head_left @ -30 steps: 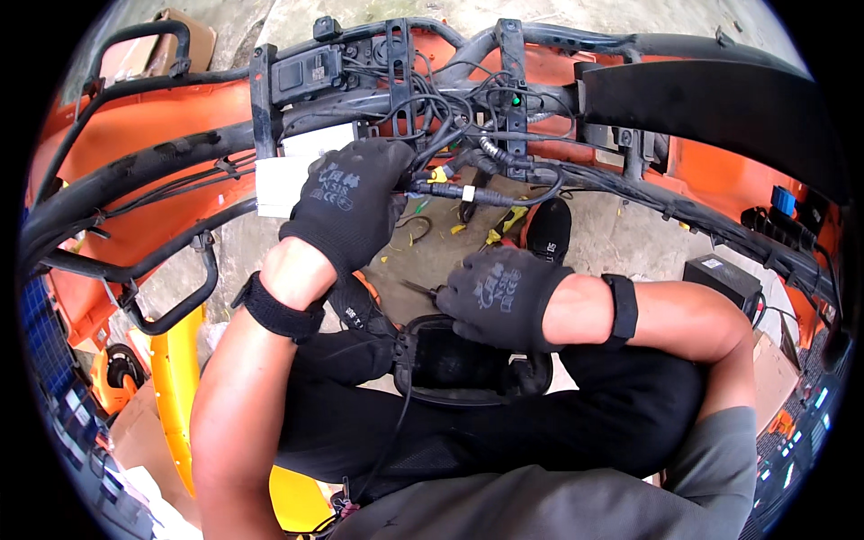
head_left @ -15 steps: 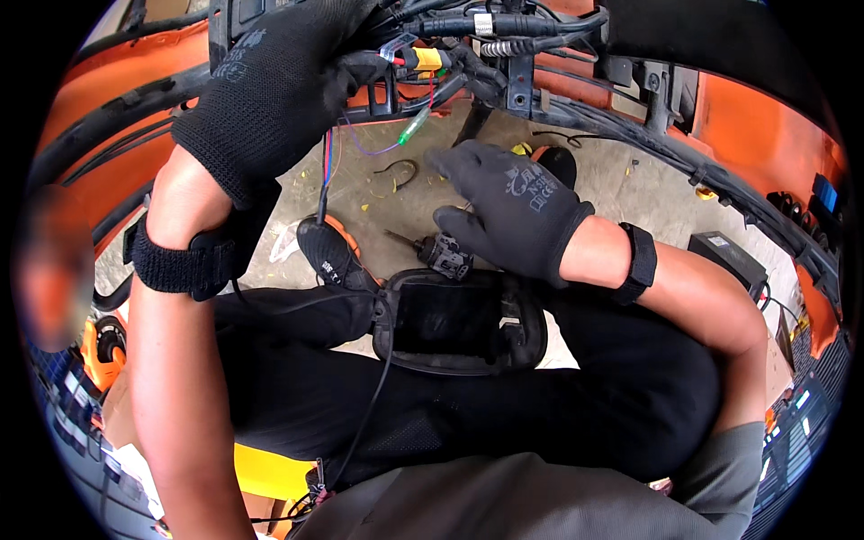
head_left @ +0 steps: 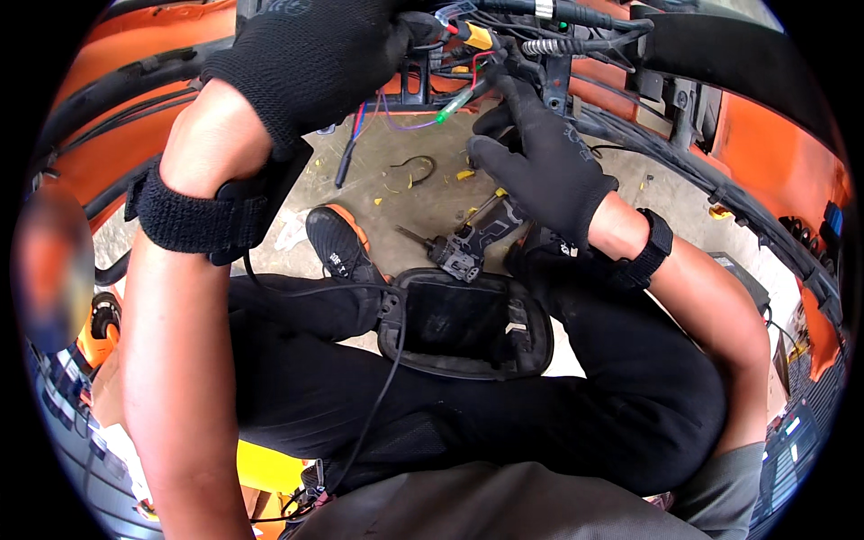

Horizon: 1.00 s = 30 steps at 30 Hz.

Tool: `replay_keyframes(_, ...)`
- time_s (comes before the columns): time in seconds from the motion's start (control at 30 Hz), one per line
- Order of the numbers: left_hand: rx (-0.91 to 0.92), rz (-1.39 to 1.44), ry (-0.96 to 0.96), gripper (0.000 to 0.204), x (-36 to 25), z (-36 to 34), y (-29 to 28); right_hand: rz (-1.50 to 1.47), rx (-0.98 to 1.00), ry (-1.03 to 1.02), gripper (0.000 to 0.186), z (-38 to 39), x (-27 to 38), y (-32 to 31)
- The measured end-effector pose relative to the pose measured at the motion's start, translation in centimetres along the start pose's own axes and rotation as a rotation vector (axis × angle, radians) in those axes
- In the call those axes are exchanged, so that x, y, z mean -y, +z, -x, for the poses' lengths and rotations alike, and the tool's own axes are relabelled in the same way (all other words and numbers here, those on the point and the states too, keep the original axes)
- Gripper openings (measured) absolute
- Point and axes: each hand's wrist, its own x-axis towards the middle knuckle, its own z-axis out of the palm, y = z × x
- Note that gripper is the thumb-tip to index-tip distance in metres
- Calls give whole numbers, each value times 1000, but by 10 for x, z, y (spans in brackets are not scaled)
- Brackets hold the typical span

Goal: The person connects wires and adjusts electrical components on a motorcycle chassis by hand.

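Observation:
My left hand [head_left: 315,72], in a black knit glove, is closed at the upper left of the wiring. Its thumb presses the wire beside a yellow connector [head_left: 479,38]; the other fingertips are hidden. My right hand [head_left: 544,162], also gloved, reaches up below the black cable bundle [head_left: 585,40]. Its index finger stretches toward the cables and its thumb stands apart; I see nothing held. Between the hands hangs a green-tipped clear connector [head_left: 454,105] on thin red and purple wires. A black-sleeved cable end [head_left: 345,165] dangles below my left hand.
A black power tool [head_left: 468,241] and a yellow-handled screwdriver [head_left: 481,205] lie on the floor between my shoes. Nearer me is an open black case [head_left: 468,324]. Orange panels [head_left: 765,126] and dark frame tubes surround the work. A thin cable [head_left: 382,369] runs over my leg.
My right hand has risen from above the power tool to the wiring, uncovering more of the tool and the screwdriver. The view has shifted slightly; my left hand stays at the yellow connector.

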Motion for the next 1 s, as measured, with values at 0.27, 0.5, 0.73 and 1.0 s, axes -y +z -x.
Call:
replay_keyframes(0.27,164,-22,-260,37,-8,-1,-8,60,-3,3,81,-12,-2,7)
replay_keyframes(0.5,76,-100,-16,36,-9,9,-12,-206,69,49,79,-10,6,8)
replay_keyframes(0.73,-4,-191,63,42,1,3,3,-192,-5,14,68,-6,3,6)
replay_keyframes(1.0,92,-309,-37,49,26,14,15,-361,5,67,68,-8,6,9)
